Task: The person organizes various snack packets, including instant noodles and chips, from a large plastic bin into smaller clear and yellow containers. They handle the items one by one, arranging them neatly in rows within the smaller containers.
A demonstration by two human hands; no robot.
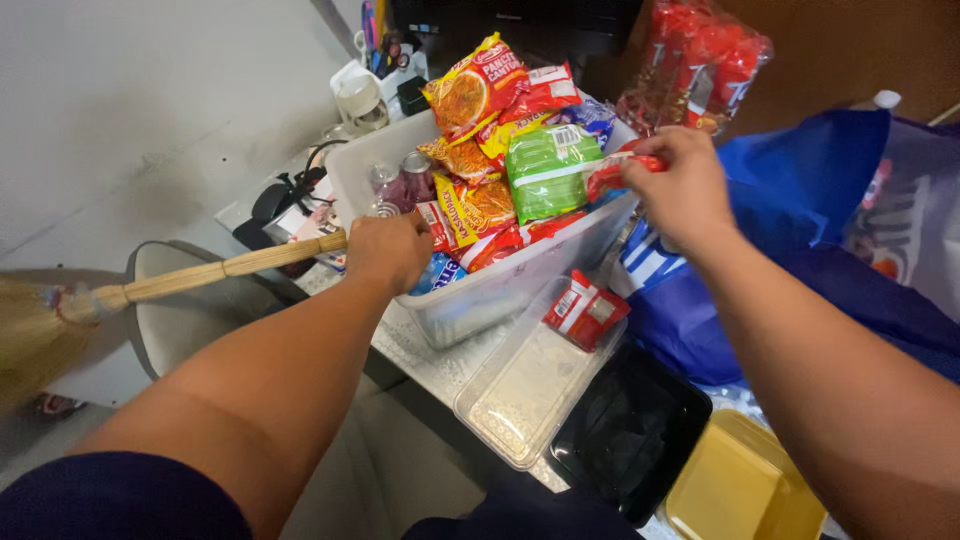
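Progress: I judged the packing well along; the clear plastic bin was already heaped above its rim, and only one small red packet lay outside it.
Left hand: my left hand had its grip closed around the broom handle, right at the bin's near corner.
Right hand: my right hand pinched a red wrapped snack over the bin's far edge, just beside the green packet.
Bin contents: noodle packets in orange and red, the green packet on top, some cans at the back.
Other containers: a clear lid, a black tray and a yellow tray on the tabletop, holding nothing I could see.
Beside: a blue bag.
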